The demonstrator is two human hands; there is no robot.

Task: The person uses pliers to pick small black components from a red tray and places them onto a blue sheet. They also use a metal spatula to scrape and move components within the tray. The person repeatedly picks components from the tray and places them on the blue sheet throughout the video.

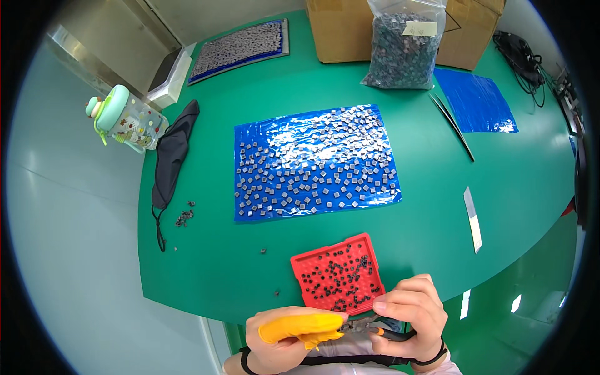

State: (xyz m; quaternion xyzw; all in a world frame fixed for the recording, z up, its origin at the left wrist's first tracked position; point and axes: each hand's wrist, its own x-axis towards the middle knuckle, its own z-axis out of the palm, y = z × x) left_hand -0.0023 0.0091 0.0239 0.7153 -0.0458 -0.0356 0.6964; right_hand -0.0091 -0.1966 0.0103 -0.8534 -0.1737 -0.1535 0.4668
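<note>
Pliers (pixel 375 329) gripped by both hands' fingers beside red tray (pixel 299 265) holding small dark parts (pixel 340 278).

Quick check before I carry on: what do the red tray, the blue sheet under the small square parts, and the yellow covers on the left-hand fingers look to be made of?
Red tray: likely moulded plastic, matte, with a raised rim and a grid of small pockets. Blue sheet: thin plastic film, glossy; it wrinkles and throws white glare. Yellow covers on the left hand: probably rubber or latex finger cots, smooth and snug-fitting.
</note>
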